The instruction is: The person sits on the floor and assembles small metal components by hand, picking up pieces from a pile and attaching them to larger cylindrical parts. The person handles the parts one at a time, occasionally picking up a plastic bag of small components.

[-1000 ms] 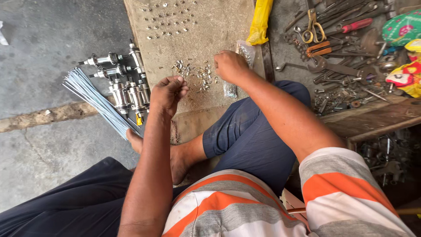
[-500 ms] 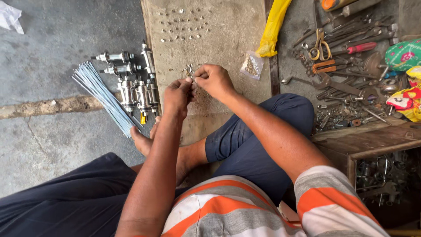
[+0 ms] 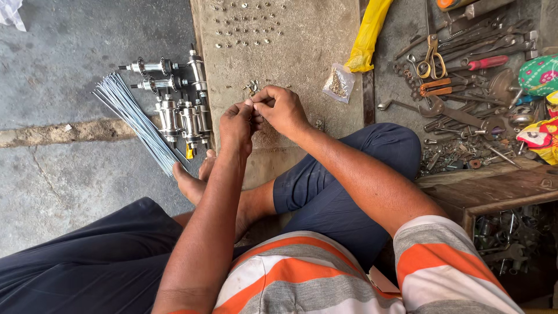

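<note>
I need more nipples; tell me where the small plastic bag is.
The small plastic bag lies on the board, right of the hands, below the yellow cloth.

Orange-and-grey striped shirt (image 3: 325, 279), navy trousers (image 3: 343, 180), yellow cloth (image 3: 367, 35), silver spokes (image 3: 136, 119).

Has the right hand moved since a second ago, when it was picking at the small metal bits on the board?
Yes. The right hand has left the pile of small parts on the board and come back toward the body, meeting the left hand fingertip to fingertip.

- Wheel hubs (image 3: 177, 99): polished, shiny metal.
- Spoke bundle (image 3: 136, 119): thin bright wire.
- Board (image 3: 296, 46): matt, rough, dusty.
- Floor (image 3: 64, 64): coarse grey concrete.
- Small bag (image 3: 337, 84): clear glossy plastic.
</note>
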